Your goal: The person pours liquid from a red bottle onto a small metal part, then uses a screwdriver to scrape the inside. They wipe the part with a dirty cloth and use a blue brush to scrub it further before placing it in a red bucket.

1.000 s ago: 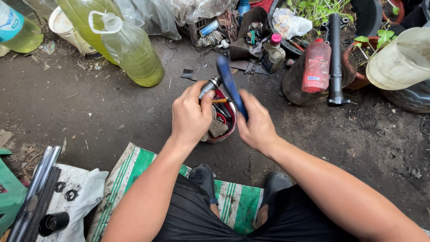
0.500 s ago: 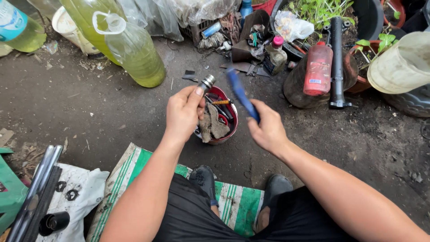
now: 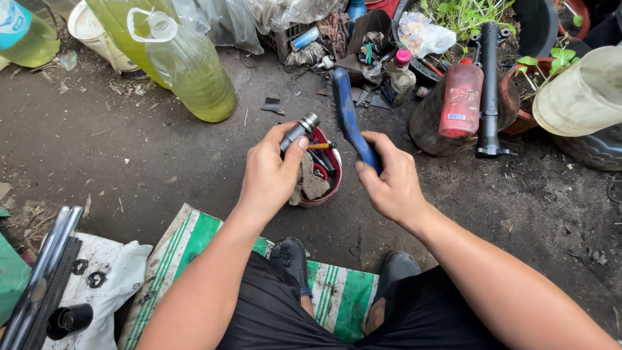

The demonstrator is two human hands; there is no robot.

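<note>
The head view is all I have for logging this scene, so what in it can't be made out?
- Lower part of the metal cylinder: wrapped by the left hand.
- Lower end of the blue handle: inside the right hand; what tool it belongs to is unclear.
- Contents of the red bowl: partly behind the left hand, small and jumbled.
- Metal tubes: cut off by the left edge.

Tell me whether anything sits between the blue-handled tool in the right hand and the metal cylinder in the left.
Nothing visible does. The blue-handled tool and the metal cylinder are apart, with only an open gap above the red bowl between them.
</note>
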